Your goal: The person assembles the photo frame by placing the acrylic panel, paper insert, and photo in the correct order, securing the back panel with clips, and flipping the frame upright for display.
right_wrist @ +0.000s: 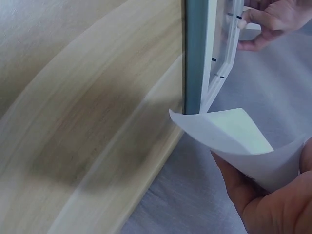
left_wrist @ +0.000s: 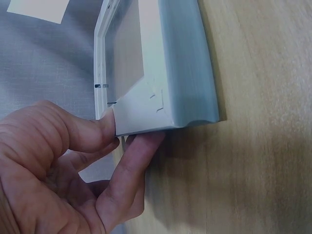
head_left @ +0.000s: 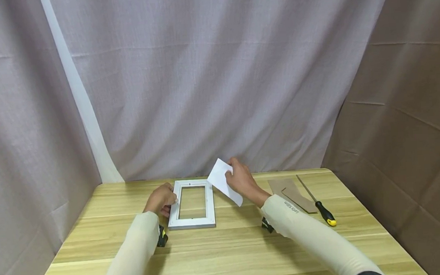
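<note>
Cream sleeves run up from the near edge of the wooden table (head_left: pixel 228 256) toward a white picture frame (head_left: pixel 192 204), which lies flat on the table with its open middle showing the wood beneath. At the frame's left side, the left hand (head_left: pixel 162 200) pinches the frame's near-left corner, thumb on the top face and fingers (left_wrist: pixel 129 168) curled under the edge, as the left wrist view shows. Just right of the frame's far-right corner, the right hand (head_left: pixel 242 182) holds a white sheet of paper (head_left: pixel 224 186) lifted off the table and tilted, gripped between thumb and curled fingers; the right wrist view shows the sheet bent into a curve, its free corner close to the frame's corner. Further right of the frame lie two brown cardboard pieces (head_left: pixel 290 193), overlapping, and beside them a screwdriver (head_left: pixel 318 202) with a black and yellow handle. Grey cloth (head_left: pixel 216 78) hangs behind the frame.
</note>
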